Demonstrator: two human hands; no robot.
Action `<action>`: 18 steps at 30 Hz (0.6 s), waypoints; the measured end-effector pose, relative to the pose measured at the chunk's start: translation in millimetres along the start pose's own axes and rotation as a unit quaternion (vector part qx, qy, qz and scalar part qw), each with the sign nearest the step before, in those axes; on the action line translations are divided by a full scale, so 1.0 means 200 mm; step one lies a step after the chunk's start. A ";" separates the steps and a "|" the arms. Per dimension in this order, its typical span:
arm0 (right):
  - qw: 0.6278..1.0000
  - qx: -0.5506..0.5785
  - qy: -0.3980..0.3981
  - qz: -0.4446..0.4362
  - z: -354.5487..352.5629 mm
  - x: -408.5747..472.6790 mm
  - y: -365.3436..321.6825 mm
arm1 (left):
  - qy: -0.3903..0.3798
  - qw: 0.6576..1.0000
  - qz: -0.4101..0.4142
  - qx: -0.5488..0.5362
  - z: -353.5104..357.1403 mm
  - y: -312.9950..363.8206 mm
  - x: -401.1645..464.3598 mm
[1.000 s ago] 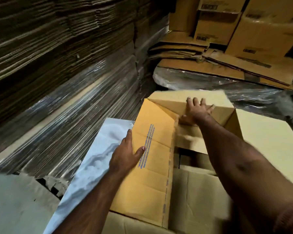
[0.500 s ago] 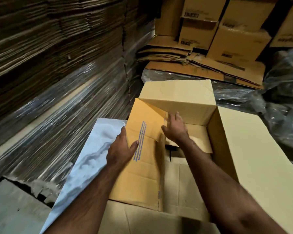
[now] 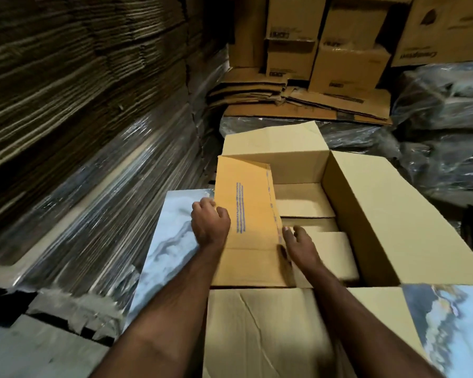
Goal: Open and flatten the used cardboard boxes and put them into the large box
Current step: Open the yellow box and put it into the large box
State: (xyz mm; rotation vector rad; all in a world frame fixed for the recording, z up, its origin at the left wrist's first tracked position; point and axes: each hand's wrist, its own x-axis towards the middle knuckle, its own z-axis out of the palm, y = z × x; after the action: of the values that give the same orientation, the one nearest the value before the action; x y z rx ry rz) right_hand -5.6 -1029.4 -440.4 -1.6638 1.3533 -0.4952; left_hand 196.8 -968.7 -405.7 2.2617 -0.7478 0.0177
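Note:
A flattened orange-brown box [image 3: 253,211] with a line of blue print leans inside the large open box [image 3: 377,214], against its left wall. My left hand [image 3: 209,223] grips the flat box's left edge, fingers curled over it. My right hand [image 3: 298,241] lies against its right edge with the fingers straight, down inside the large box. Other flattened cardboard pieces [image 3: 311,208] lie on the large box's bottom.
The large box's flaps stand open; the left flap [image 3: 172,241] and near-right flap [image 3: 445,323] show a glossy blue-white print. Wrapped stacks of flat cardboard [image 3: 79,132] rise on the left. Boxes [image 3: 347,69] and flattened cardboard [image 3: 298,105] are piled behind, plastic-wrapped bundles [image 3: 443,118] to the right.
My right hand has come back from the far flap to the flat box's right edge. My left hand has curled over the left edge. The flat box sits lower in the large box.

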 end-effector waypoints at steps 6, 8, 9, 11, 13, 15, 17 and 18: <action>0.989 0.141 -0.021 0.048 -0.04 -0.11 -0.04 | -0.077 0.997 0.005 0.031 -0.07 -0.05 -0.10; 0.978 0.207 0.004 0.018 -0.05 -0.16 -0.13 | -0.131 0.991 -0.036 0.011 -0.15 0.01 -0.06; 0.963 0.268 -0.006 0.003 -0.05 -0.18 -0.19 | -0.160 0.986 -0.045 -0.004 -0.21 0.06 -0.03; 0.924 0.372 -0.086 -0.019 -0.04 -0.22 -0.30 | -0.223 0.972 -0.037 -0.062 -0.31 0.16 0.02; 0.897 0.406 -0.169 -0.039 -0.01 -0.25 -0.40 | -0.291 0.948 -0.014 -0.129 -0.42 0.27 0.05; 0.899 0.374 -0.221 -0.053 0.06 -0.28 -0.48 | -0.339 0.932 0.012 -0.126 -0.52 0.34 0.06; 0.908 0.334 -0.248 -0.050 0.13 -0.29 -0.51 | -0.363 0.926 0.027 -0.097 -0.62 0.35 0.10; 0.915 0.312 -0.250 -0.049 0.15 -0.30 -0.52 | -0.360 0.928 0.019 -0.091 -0.66 0.33 0.13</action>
State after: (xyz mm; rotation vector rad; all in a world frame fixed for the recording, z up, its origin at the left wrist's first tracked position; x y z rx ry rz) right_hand 56.3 -963.4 -356.7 -1.2065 0.6388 -0.4552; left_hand 211.7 -932.1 -260.4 2.0566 -1.1081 -0.8689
